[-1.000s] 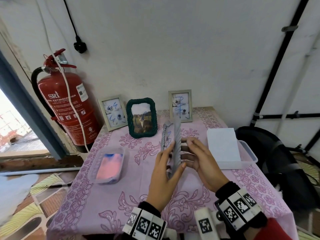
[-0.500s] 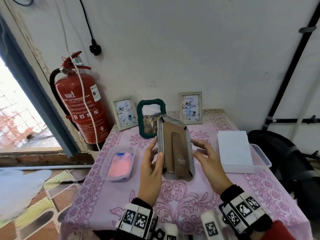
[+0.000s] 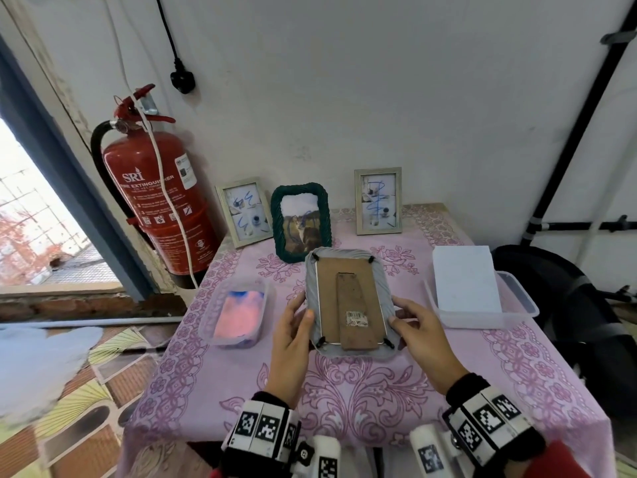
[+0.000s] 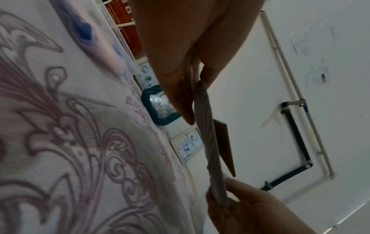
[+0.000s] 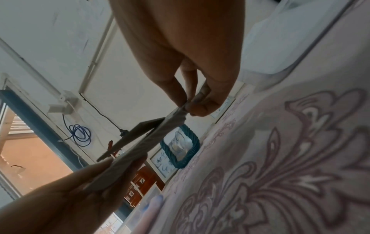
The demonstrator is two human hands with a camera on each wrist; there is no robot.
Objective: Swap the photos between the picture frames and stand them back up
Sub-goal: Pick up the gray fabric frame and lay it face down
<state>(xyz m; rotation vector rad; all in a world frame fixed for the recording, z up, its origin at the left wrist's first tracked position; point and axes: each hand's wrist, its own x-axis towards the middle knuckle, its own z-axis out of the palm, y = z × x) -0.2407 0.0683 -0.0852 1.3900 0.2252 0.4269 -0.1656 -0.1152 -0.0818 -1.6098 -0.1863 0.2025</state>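
Note:
Both hands hold a grey ribbed picture frame just above the pink tablecloth, its brown backing board and folded stand facing me. My left hand pinches its left edge, thumb on the back. My right hand pinches the right edge. In the left wrist view the grey frame appears edge-on between the left hand and the right hand. The right wrist view shows the frame gripped by the right hand. A green rope frame with a cat photo stands behind.
Two pale wooden frames stand against the wall. On the table a plastic tub with pink and blue contents sits left, and a clear tub holding a white block sits right. A red fire extinguisher stands far left.
The grey frame has turned from edge-on to back side facing me and has tilted down towards the table. Both hands have kept hold of its edges.

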